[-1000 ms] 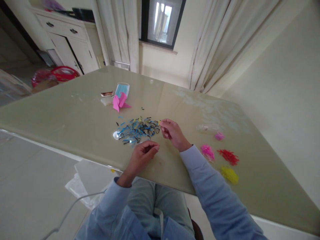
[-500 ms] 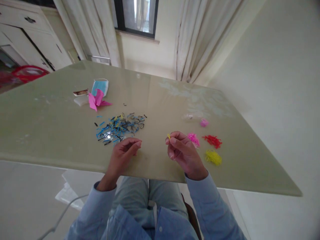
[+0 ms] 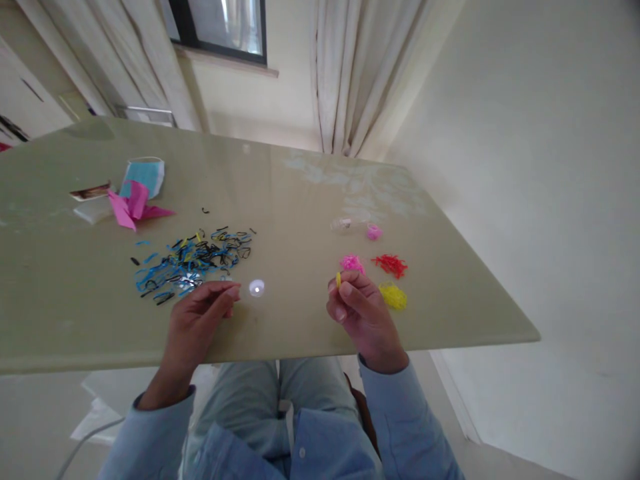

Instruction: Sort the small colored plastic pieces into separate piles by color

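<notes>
Between the thumb and finger of my right hand (image 3: 369,313), a small yellow rubber band (image 3: 339,280) is pinched upright above the table. Close beside that hand lie a yellow pile of rubber bands (image 3: 395,297), a red pile (image 3: 392,265) and a pink pile (image 3: 353,263). My left hand (image 3: 197,323) is closed in a pinch at the near right edge of a mixed pile of blue, black and yellow bands (image 3: 200,257). Whatever its fingertips may hold is hidden.
A clear plastic container (image 3: 346,225) lies behind the piles, near a pink roll-like item (image 3: 373,231). At the far left are a blue face mask (image 3: 145,177), folded pink paper (image 3: 134,205) and a brown-and-white packet (image 3: 91,192). The table's front edge runs below my hands.
My view has turned right, so the table items sit farther left. My right hand has moved nearer the coloured piles with the yellow band still pinched; my left hand stays beside the mixed pile.
</notes>
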Demonstrator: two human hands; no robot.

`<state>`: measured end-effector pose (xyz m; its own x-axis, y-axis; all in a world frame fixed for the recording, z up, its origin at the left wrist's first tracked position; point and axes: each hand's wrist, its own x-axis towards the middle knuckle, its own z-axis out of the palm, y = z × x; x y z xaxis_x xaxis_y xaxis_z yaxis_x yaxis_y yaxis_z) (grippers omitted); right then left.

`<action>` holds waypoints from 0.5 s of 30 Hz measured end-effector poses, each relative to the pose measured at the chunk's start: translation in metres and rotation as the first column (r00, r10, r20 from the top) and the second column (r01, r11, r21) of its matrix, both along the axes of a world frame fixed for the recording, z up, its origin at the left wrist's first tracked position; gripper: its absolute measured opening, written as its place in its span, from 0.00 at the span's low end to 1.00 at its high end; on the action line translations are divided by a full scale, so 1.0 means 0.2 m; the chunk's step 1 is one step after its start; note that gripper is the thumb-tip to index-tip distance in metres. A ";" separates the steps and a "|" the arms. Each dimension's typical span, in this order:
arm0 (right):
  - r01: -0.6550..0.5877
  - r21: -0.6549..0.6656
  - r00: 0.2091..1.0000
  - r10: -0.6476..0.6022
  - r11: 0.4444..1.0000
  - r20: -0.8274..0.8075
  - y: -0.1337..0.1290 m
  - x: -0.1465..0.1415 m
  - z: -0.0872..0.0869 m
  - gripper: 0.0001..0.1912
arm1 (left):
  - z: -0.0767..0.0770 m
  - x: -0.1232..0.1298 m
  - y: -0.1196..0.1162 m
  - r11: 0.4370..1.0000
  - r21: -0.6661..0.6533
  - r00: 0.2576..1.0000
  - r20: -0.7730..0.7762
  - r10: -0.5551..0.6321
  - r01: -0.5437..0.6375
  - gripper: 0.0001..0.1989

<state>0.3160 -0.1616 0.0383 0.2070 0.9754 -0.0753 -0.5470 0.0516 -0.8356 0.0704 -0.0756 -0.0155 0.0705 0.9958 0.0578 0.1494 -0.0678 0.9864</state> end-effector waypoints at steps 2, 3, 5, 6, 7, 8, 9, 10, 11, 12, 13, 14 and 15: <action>0.063 -0.017 0.996 -0.062 0.998 0.064 -0.03 0.03 -0.01 0.12 | 0.00 0.00 0.00 1.000 -0.004 1.000 -0.005 0.008 -0.008 0.13; 0.109 -0.026 0.987 -0.105 0.994 0.125 -0.06 0.05 -0.03 0.12 | 0.00 0.00 -0.01 1.000 -0.005 1.000 -0.010 0.015 -0.015 0.13; 0.234 -0.035 0.928 -0.212 0.972 0.305 -0.10 0.10 -0.06 0.11 | 0.00 0.01 -0.01 0.999 -0.010 0.999 -0.031 0.030 -0.030 0.13; 0.302 -0.030 0.872 -0.263 0.953 0.414 -0.13 0.14 -0.08 0.11 | 0.01 0.01 -0.01 0.999 -0.013 0.999 -0.041 0.036 -0.037 0.14; 0.371 -0.017 0.795 -0.308 0.929 0.522 -0.16 0.18 -0.11 0.11 | 0.02 0.01 -0.01 0.999 -0.016 0.998 -0.050 0.042 -0.043 0.14; 0.432 0.004 0.706 -0.341 0.902 0.621 -0.19 0.23 -0.13 0.11 | 0.02 0.01 -0.02 0.999 -0.020 0.997 -0.060 0.047 -0.048 0.15; 0.484 0.026 0.610 -0.359 0.875 0.706 -0.22 0.28 -0.15 0.11 | 0.03 0.02 -0.02 0.998 -0.026 0.996 -0.068 0.051 -0.053 0.15; 0.531 0.056 0.506 -0.370 0.845 0.779 -0.25 0.33 -0.17 0.12 | 0.04 0.02 -0.02 0.998 -0.030 0.996 -0.075 0.055 -0.058 0.16; 0.561 0.082 0.413 -0.364 0.824 0.835 -0.28 0.37 -0.19 0.12 | 0.04 0.02 -0.02 0.997 -0.036 0.995 -0.080 0.058 -0.061 0.17; 0.579 0.100 0.338 -0.350 0.809 0.874 -0.30 0.41 -0.20 0.13 | 0.05 0.03 -0.03 0.997 -0.043 0.995 -0.084 0.059 -0.063 0.17; 0.595 0.114 0.283 -0.340 0.795 0.897 -0.33 0.45 -0.22 0.13 | 0.05 0.03 -0.03 0.997 -0.048 0.994 -0.087 0.061 -0.065 0.18; 0.610 0.121 0.246 -0.332 0.784 0.911 -0.35 0.49 -0.23 0.14 | 0.05 0.03 -0.03 0.996 -0.052 0.994 -0.086 0.063 -0.068 0.18; 0.623 0.122 0.224 -0.326 0.773 0.919 -0.36 0.52 -0.23 0.15 | 0.05 0.03 -0.03 0.996 -0.053 0.994 -0.087 0.065 -0.070 0.18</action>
